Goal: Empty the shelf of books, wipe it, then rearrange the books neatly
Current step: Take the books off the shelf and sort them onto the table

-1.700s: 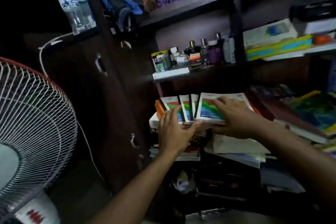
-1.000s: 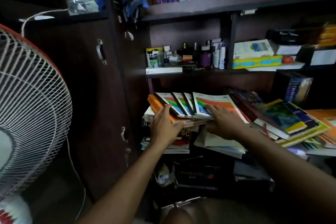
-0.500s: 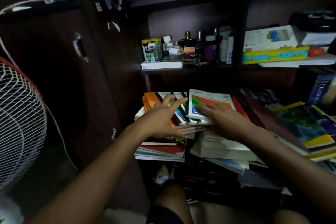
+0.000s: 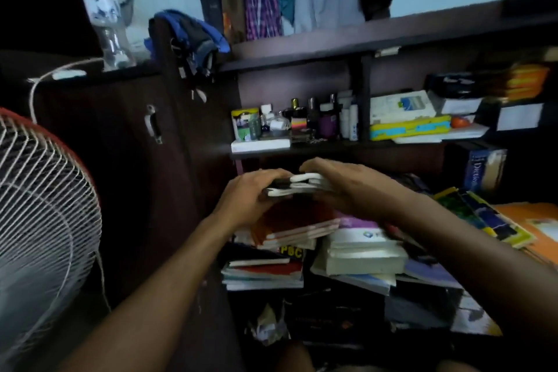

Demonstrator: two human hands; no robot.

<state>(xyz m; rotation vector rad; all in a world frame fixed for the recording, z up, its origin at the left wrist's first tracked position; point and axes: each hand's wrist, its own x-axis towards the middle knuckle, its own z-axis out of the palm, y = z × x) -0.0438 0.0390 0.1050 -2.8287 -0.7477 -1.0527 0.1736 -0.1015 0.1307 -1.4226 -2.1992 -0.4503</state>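
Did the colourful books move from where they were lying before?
Yes. Both hands, left hand and right hand, now hold the thin books lifted above the orange book they lay on, nearer the bottle shelf.

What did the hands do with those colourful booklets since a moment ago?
Both hands, left hand and right hand, gathered the fanned booklets into one bundle and lifted it off the orange book. The piles beneath and the bottles above stayed put.

Dim room, dark wooden cupboard (image 4: 126, 178), fan (image 4: 39, 205)
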